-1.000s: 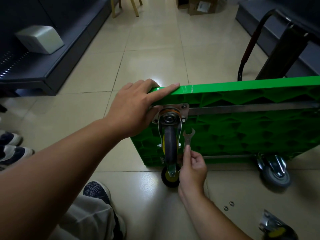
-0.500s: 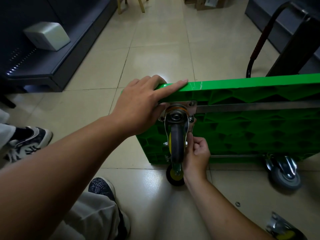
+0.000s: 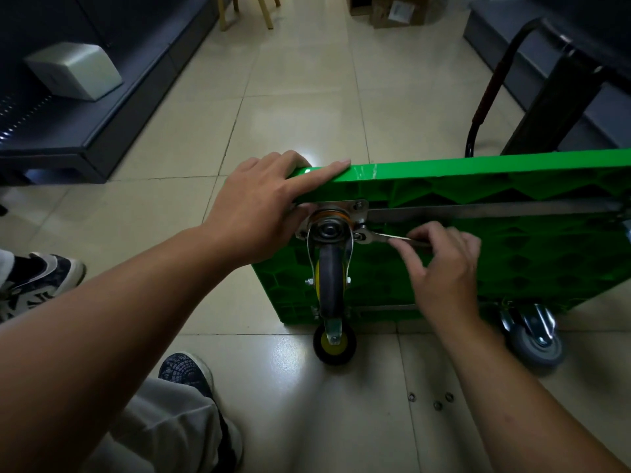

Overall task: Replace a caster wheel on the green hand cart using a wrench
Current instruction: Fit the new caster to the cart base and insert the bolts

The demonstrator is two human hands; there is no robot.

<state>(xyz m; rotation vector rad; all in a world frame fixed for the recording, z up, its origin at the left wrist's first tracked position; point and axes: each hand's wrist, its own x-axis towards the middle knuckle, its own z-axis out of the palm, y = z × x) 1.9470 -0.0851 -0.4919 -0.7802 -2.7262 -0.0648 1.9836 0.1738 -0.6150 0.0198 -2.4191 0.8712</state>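
My left hand (image 3: pixel 259 206) lies flat, fingers straight, over the top edge of the green ribbed plastic hand cart (image 3: pixel 478 186), which stands on its side on the tiled floor (image 3: pixel 307 97). Just right of it, the grey caster wheel with a yellow hub (image 3: pixel 329 285) hangs from its steel mounting plate (image 3: pixel 358 208). The slim steel open-ended wrench (image 3: pixel 386 237) sits on the plate's lower right nut (image 3: pixel 358 236), and my right hand (image 3: pixel 440 264) only pinches its handle. I reckon so light a pinch could let the wrench slip and round the nut, and a hard pull could tip the cart.
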